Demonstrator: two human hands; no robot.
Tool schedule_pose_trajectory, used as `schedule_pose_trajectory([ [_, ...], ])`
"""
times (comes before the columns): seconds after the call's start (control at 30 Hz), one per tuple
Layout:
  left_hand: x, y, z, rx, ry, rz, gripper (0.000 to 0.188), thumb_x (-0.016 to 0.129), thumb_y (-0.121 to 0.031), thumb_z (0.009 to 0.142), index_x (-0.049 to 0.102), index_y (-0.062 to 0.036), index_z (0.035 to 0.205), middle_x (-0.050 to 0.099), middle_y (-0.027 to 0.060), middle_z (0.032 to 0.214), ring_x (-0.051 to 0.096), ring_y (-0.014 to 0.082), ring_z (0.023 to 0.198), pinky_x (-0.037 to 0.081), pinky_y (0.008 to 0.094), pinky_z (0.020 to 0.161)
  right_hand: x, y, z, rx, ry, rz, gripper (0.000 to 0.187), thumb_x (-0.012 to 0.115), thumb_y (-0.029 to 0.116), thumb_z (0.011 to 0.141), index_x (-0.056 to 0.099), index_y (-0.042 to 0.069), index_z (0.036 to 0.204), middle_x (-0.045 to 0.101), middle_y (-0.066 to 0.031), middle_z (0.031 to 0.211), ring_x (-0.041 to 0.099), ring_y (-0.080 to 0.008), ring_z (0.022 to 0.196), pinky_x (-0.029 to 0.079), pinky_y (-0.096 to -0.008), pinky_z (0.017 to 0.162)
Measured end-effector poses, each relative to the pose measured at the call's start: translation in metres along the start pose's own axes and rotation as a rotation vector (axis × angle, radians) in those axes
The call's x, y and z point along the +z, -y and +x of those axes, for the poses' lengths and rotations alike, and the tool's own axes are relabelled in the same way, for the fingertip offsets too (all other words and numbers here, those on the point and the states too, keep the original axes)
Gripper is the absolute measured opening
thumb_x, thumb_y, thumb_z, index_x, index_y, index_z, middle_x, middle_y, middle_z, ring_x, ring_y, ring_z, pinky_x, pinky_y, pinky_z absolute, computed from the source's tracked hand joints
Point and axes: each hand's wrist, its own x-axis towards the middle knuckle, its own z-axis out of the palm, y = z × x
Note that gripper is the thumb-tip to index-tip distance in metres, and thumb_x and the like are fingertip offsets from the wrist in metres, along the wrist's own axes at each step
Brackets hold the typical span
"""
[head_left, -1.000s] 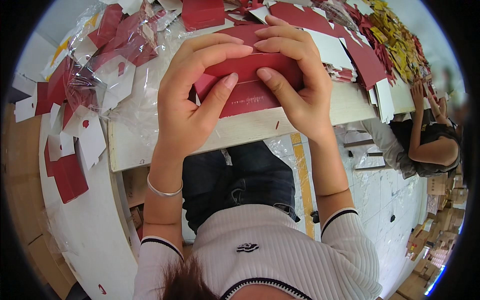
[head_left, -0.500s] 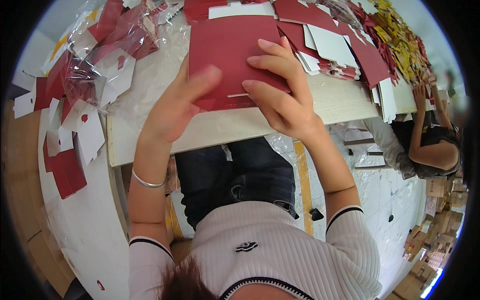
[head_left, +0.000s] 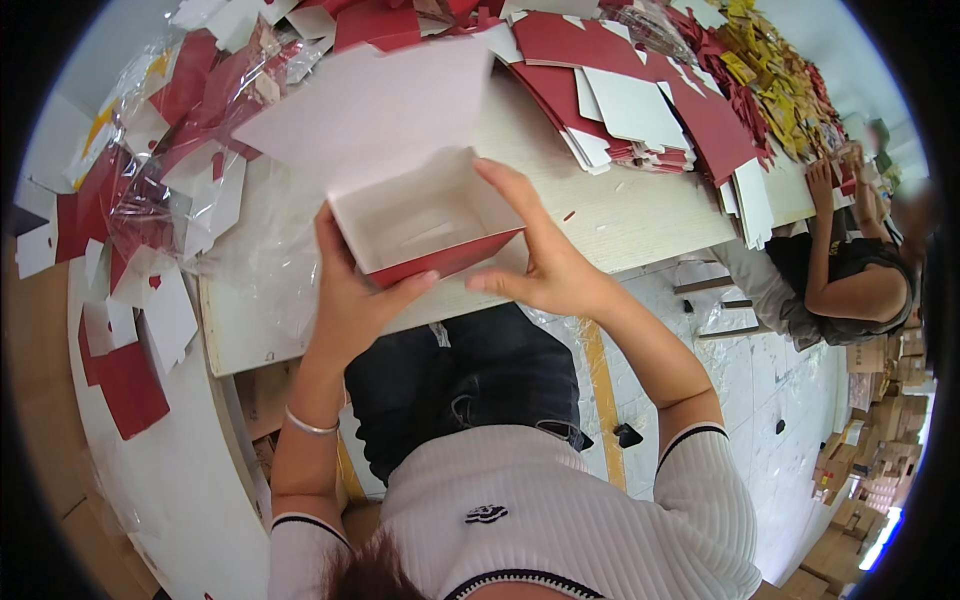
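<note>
1. Red faced up half a second ago; now the box (head_left: 447,262) shows its white inside, its lid (head_left: 385,105) swung back toward 11 o'clock and blurred
2. That leaves the box open-mouthed with walls up, so it seems formed but not closed; it sits at or just above the near part of the tabletop (head_left: 640,225), at 12 o'clock from the person's lap
3. Left hand (head_left: 350,305) grips the box at its 8 o'clock corner, thumb along the front wall, other fingers round the side
4. Right hand (head_left: 545,265) is at 4 o'clock, fingers spread, one fingertip by the far rim; whether it presses there, I cannot tell
5. Stack (head_left: 615,90) of red and white card lies at 2 o'clock, well apart, with yellow packets (head_left: 770,75) beyond
6. Loose film (head_left: 255,290) spreads at 8 o'clock, near the left hand, and may get in its way
7. Lid hides part of the tabletop toward 11 o'clock; a co-worker (head_left: 860,270) sits well apart at 3 o'clock
</note>
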Motion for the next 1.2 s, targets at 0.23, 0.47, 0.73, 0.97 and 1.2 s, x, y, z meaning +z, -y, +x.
schedule_pose_trajectory([
  [0.23, -0.027, -0.015, -0.013, 0.417, -0.156, 0.201, 0.096, 0.065, -0.057, 0.067, 0.018, -0.004, 0.132, 0.041, 0.0133, 0.124, 0.043, 0.0255, 0.114, 0.035, 0.0388, 0.094, -0.059, -0.031, 0.068, 0.094, -0.33, -0.128, 0.031, 0.058, 0.014, 0.081, 0.052, 0.002, 0.11, 0.055, -0.0104, 0.107, 0.053, -0.0215, 0.1, 0.043, -0.0311, 0.084],
  [0.47, -0.044, -0.088, -0.03, 0.032, 0.302, -0.864, 0.074, 0.017, -0.06, 0.088, 0.054, 0.0047, 0.089, 0.057, 0.0226, 0.084, 0.058, 0.0321, 0.073, 0.049, 0.037, 0.065, -0.068, -0.123, 0.162, 0.049, 0.217, -1.119, 0.018, 0.059, 0.015, 0.077, 0.062, 0.004, 0.09, 0.057, -0.0108, 0.097, 0.054, -0.0264, 0.094, 0.044, -0.0368, 0.079],
  [0.73, -0.043, -0.074, -0.035, -0.185, 0.619, -0.89, 0.078, 0.021, -0.059, 0.088, 0.055, 0.0112, 0.091, 0.057, 0.0282, 0.089, 0.06, 0.037, 0.078, 0.051, 0.0378, 0.071, -0.075, -0.13, 0.187, 0.08, -0.193, -1.078, 0.016, 0.055, 0.018, 0.078, 0.065, 0.008, 0.086, 0.06, -0.0115, 0.091, 0.057, -0.0269, 0.088, 0.047, -0.0391, 0.071],
  [0.97, 0.013, -0.09, -0.035, -0.36, 0.712, -0.481, 0.074, 0.039, -0.056, 0.085, 0.049, 0.0126, 0.111, 0.058, 0.025, 0.097, 0.061, 0.0265, 0.076, 0.051, 0.0344, 0.067, -0.105, -0.016, 0.128, 0.133, -0.598, 0.581, 0.013, 0.051, 0.014, 0.088, 0.057, 0.003, 0.088, 0.059, -0.0043, 0.074, 0.053, -0.009, 0.061, 0.041, -0.0199, 0.054],
  [1.2, 0.061, -0.075, -0.014, -0.411, 0.577, -0.748, 0.073, 0.022, -0.054, 0.09, 0.03, 0.0079, 0.129, 0.054, 0.0099, 0.079, 0.052, 0.0133, 0.063, 0.051, 0.0291, 0.062, -0.054, 0.046, 0.023, -0.054, -0.369, 0.597, 0.021, 0.044, 0.014, 0.091, 0.054, -0.004, 0.094, 0.059, -0.0152, 0.083, 0.056, -0.0277, 0.082, 0.045, -0.0371, 0.079],
])
